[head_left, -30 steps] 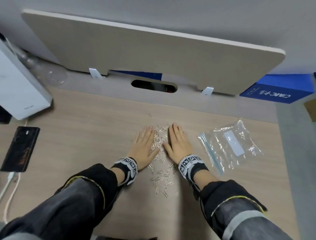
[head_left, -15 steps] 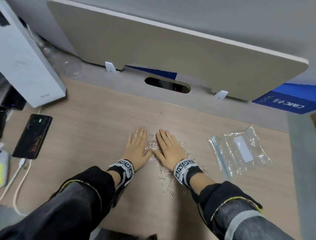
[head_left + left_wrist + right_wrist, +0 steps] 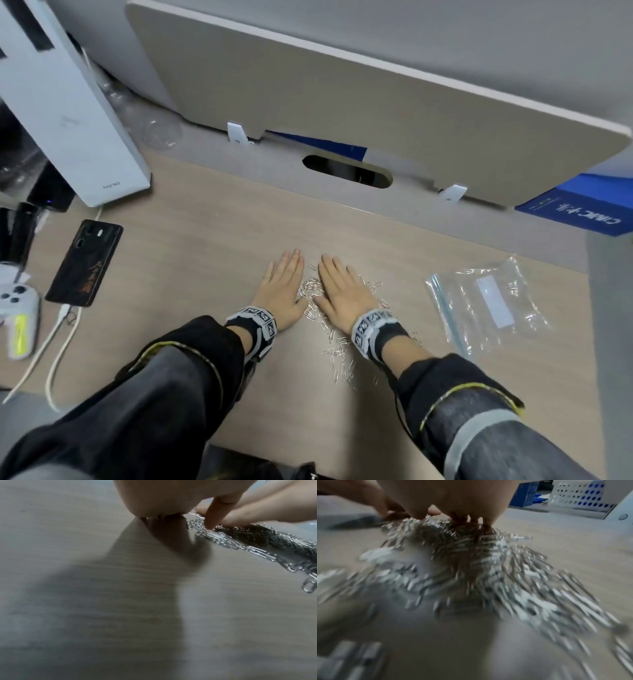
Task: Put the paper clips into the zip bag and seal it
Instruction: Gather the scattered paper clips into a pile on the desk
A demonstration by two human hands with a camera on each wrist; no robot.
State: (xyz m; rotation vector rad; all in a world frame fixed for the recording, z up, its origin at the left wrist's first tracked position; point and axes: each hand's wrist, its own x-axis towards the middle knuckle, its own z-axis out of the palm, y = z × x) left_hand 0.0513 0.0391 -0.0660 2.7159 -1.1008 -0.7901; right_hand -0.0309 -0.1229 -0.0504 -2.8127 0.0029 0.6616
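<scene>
Silver paper clips [image 3: 313, 291] lie in a loose heap on the wooden desk, with a trail of them [image 3: 337, 356] running toward me. My left hand [image 3: 284, 287] lies flat on the desk at the heap's left edge, fingers straight. My right hand [image 3: 340, 291] lies flat partly over the heap, fingers straight. The clips [image 3: 240, 539] press against my left thumb in the left wrist view. Blurred clips [image 3: 471, 563] spread out under my right palm in the right wrist view. A clear zip bag [image 3: 486, 305] with a blue strip lies flat to the right, apart from both hands.
A black phone [image 3: 85, 262] with a cable lies at the left, beside a white box [image 3: 65, 113] and a white controller [image 3: 17, 305]. A beige panel [image 3: 359, 99] stands along the desk's back edge. A blue box [image 3: 579, 212] sits at the far right.
Both flat hands have slid toward me and closer together, pushing the clips into a tighter heap. The head camera has tilted, showing more of the desk's left side.
</scene>
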